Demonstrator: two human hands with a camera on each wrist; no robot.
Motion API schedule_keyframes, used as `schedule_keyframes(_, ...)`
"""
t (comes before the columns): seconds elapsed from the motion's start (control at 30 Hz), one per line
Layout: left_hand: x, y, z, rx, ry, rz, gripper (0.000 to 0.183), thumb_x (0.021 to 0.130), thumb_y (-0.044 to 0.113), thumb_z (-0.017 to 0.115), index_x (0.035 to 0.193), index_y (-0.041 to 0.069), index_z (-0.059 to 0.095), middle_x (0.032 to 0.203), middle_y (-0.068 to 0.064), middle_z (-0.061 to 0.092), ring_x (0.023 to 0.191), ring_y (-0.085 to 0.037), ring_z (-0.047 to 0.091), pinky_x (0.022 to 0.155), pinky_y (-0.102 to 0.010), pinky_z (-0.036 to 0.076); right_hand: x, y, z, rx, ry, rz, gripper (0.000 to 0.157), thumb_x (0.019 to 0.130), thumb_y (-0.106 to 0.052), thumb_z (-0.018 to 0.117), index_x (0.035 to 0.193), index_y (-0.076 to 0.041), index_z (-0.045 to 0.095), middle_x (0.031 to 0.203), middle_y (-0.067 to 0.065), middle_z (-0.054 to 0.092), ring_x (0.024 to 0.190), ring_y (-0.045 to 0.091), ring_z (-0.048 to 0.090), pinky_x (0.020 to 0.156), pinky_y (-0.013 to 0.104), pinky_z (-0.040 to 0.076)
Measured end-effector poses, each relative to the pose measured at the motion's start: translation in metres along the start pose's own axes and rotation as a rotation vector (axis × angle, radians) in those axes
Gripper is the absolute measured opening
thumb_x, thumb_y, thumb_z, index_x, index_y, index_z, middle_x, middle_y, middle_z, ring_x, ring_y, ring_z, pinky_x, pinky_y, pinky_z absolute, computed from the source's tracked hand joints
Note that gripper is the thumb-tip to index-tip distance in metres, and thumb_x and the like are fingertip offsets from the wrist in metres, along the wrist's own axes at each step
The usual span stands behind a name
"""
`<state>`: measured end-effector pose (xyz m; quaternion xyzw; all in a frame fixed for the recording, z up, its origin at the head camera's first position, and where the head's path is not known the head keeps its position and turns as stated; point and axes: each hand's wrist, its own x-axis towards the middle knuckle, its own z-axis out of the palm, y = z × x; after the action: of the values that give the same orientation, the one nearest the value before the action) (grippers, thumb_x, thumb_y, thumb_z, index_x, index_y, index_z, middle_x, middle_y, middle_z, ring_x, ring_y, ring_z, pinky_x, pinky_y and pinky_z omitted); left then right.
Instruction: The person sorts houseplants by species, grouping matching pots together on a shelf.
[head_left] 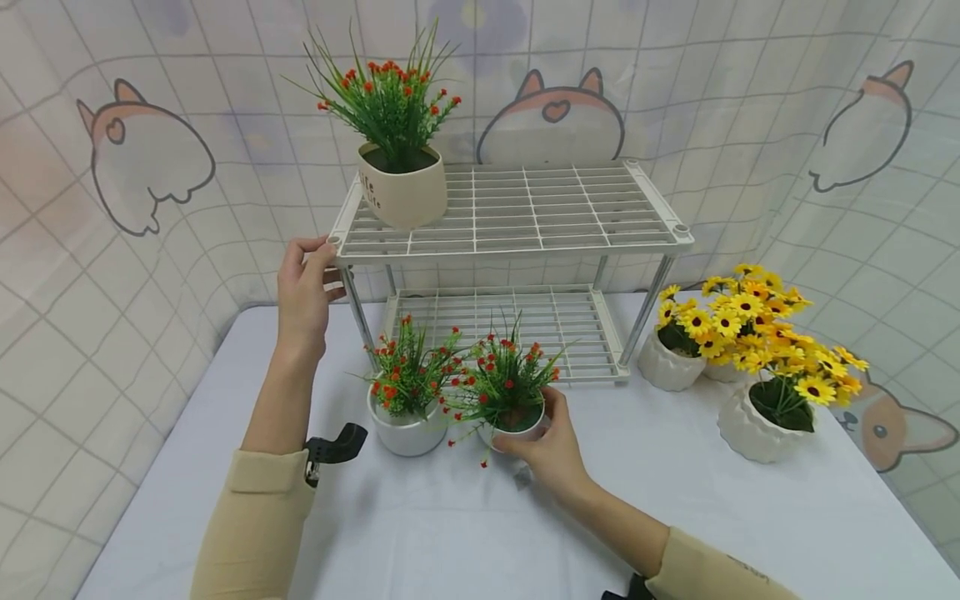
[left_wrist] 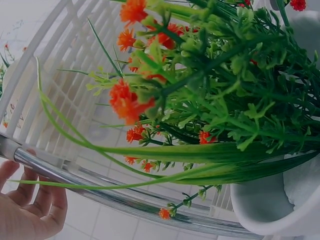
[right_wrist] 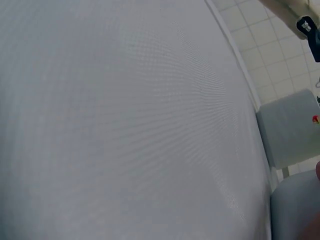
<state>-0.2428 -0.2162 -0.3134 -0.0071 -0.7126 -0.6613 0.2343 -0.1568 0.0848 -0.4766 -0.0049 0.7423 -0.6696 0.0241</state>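
Note:
A two-tier white wire rack (head_left: pixel 517 212) with metal posts stands at the back of the table. My left hand (head_left: pixel 303 287) grips its upper front-left corner; in the left wrist view, the fingers (left_wrist: pixel 50 202) curl behind the metal post. My right hand (head_left: pixel 551 450) holds a small white pot with a red-flowered plant (head_left: pixel 510 383) in front of the lower tier, thumb at the near side. Beside it, to the left, a second red-flowered potted plant (head_left: pixel 405 429) stands on the table. On the upper tier's left side sits a larger cream pot (head_left: pixel 405 192) of red flowers and grass.
Several white pots of yellow flowers (head_left: pixel 765 421) stand right of the rack on the white-covered table (head_left: pixel 450 533). A patterned, grid-lined curtain (head_left: pixel 247 175) hangs behind and on both sides. The right wrist view mostly shows white cloth (right_wrist: pixel 125 125).

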Motion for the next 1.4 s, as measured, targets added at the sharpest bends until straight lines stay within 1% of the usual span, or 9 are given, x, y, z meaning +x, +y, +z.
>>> schedule_keyframes(0.17,0.001,0.0,0.0,-0.005,-0.002,-0.005,0.019,0.107,0.03,0.049,0.118,0.016,0.057,0.118,-0.011,0.066,0.102,-0.024,0.063,0.084,-0.036,0.048,0.001,0.002,-0.004,-0.028,0.019,-0.009,0.098,0.076,-0.013,0.091,0.152,-0.005,0.03,0.151,0.017,0.041,0.141,0.035,0.039,0.114,0.051,0.033)
schedule_keyframes(0.27,0.001,-0.001,0.0,-0.015,-0.002,-0.005,0.018,0.107,0.029,0.05,0.117,0.016,0.057,0.116,-0.011,0.066,0.1,-0.023,0.063,0.083,-0.036,0.048,0.001,0.003,-0.008,-0.039,0.025,-0.012,0.093,0.076,-0.014,0.091,0.149,-0.006,0.035,0.147,0.014,0.044,0.139,0.033,0.041,0.113,0.05,0.035)
schedule_keyframes(0.4,0.002,-0.002,0.0,-0.017,-0.001,-0.001,0.019,0.107,0.029,0.049,0.117,0.016,0.057,0.117,-0.013,0.066,0.1,-0.024,0.063,0.083,-0.036,0.048,-0.001,-0.001,-0.014,-0.044,0.029,-0.01,0.085,0.078,-0.016,0.09,0.145,-0.008,0.039,0.14,0.013,0.049,0.13,0.032,0.049,0.105,0.047,0.042)
schedule_keyframes(0.57,0.001,-0.003,0.001,0.006,-0.005,0.008,0.022,0.108,0.031,0.047,0.12,0.015,0.057,0.12,-0.014,0.065,0.1,-0.022,0.062,0.084,-0.037,0.048,-0.006,-0.013,-0.021,-0.033,0.042,-0.03,0.083,0.079,-0.014,0.089,0.145,-0.008,0.04,0.141,0.012,0.047,0.132,0.03,0.046,0.103,0.047,0.043)
schedule_keyframes(0.83,0.0,-0.002,0.001,0.011,0.004,0.003,0.023,0.108,0.031,0.047,0.122,0.015,0.057,0.117,-0.01,0.065,0.1,-0.021,0.061,0.084,-0.036,0.048,-0.017,-0.04,-0.031,-0.023,0.075,-0.084,0.084,0.079,-0.013,0.089,0.144,-0.007,0.037,0.141,0.01,0.045,0.135,0.025,0.039,0.108,0.049,0.036)
schedule_keyframes(0.97,-0.001,-0.001,0.001,0.013,0.005,0.003,0.025,0.108,0.031,0.047,0.123,0.013,0.056,0.121,-0.014,0.065,0.1,-0.021,0.062,0.084,-0.037,0.048,-0.023,-0.056,-0.035,-0.026,0.097,-0.109,0.083,0.079,-0.013,0.088,0.143,-0.007,0.036,0.138,0.009,0.045,0.131,0.025,0.042,0.103,0.049,0.041)
schedule_keyframes(1.07,-0.001,-0.001,0.002,0.012,0.005,0.0,0.027,0.108,0.031,0.047,0.125,0.012,0.056,0.123,-0.016,0.064,0.1,-0.02,0.062,0.084,-0.037,0.048,-0.028,-0.069,-0.038,-0.021,0.104,-0.128,0.082,0.08,-0.013,0.088,0.143,-0.009,0.035,0.137,0.009,0.044,0.124,0.028,0.047,0.094,0.046,0.048)
schedule_keyframes(1.23,-0.001,0.0,0.002,0.011,0.008,-0.002,0.026,0.108,0.031,0.047,0.123,0.013,0.056,0.119,-0.01,0.065,0.102,-0.023,0.062,0.083,-0.036,0.048,-0.035,-0.092,-0.041,0.002,0.1,-0.164,0.083,0.081,-0.012,0.088,0.144,-0.012,0.034,0.137,0.01,0.043,0.119,0.033,0.051,0.086,0.04,0.053)
schedule_keyframes(1.4,0.0,0.0,0.002,-0.01,0.014,-0.01,0.022,0.108,0.03,0.049,0.121,0.014,0.057,0.116,-0.009,0.066,0.1,-0.023,0.063,0.082,-0.035,0.049,-0.039,-0.119,-0.043,0.026,0.066,-0.189,0.086,0.083,-0.011,0.086,0.148,-0.013,0.03,0.142,0.009,0.039,0.122,0.035,0.051,0.086,0.04,0.055)
